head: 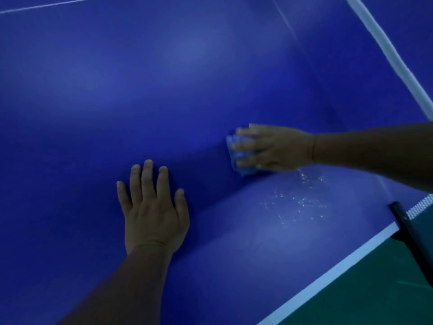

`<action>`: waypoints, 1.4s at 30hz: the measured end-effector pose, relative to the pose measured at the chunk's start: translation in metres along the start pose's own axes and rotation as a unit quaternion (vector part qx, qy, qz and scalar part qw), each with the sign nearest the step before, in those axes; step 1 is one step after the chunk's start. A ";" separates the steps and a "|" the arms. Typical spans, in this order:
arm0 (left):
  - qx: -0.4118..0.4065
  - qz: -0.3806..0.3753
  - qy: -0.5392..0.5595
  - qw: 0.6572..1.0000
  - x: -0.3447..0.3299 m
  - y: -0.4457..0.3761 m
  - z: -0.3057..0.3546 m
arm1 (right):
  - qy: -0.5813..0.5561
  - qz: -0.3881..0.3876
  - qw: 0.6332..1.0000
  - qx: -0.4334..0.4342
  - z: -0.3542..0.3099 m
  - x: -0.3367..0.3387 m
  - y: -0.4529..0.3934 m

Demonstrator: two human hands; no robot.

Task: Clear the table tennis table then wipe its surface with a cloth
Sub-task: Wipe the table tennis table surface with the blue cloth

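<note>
My right hand (269, 147) presses a bunched cloth (236, 156) on the blue table (164, 78) near the net (421, 205); my left hand (152, 207) lies flat, fingers spread, bracing. Wet streaks (295, 195) sit just behind the cloth, so I risk smearing them or missing patches.

Games room, blue table (164, 78) (net (419, 208))

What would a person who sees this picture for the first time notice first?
First, the wide blue table that fills nearly the whole view. Next, the two bare hands on it: the left hand lies flat at lower centre, and the right hand presses a pale blue cloth at centre right. Glinting wet specks lie just below the cloth, near the net post.
</note>
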State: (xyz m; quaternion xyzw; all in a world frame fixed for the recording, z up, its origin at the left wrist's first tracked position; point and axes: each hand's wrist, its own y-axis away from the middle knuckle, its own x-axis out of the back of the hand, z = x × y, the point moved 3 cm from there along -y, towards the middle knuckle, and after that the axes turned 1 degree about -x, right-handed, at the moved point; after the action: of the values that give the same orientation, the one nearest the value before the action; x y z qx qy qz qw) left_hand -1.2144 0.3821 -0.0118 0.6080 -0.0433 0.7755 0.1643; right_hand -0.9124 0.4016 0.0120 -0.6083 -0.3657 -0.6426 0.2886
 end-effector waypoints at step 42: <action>-0.185 0.012 0.029 0.982 0.008 0.023 0.008 | 0.007 0.209 0.572 -0.793 -0.306 0.007 0.214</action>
State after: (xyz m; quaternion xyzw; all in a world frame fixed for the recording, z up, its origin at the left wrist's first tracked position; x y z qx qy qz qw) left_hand -1.2158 0.3602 0.0008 0.5437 -0.1882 0.7736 0.2656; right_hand -0.9133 0.0293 0.0468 -0.6487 0.4298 -0.6016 -0.1805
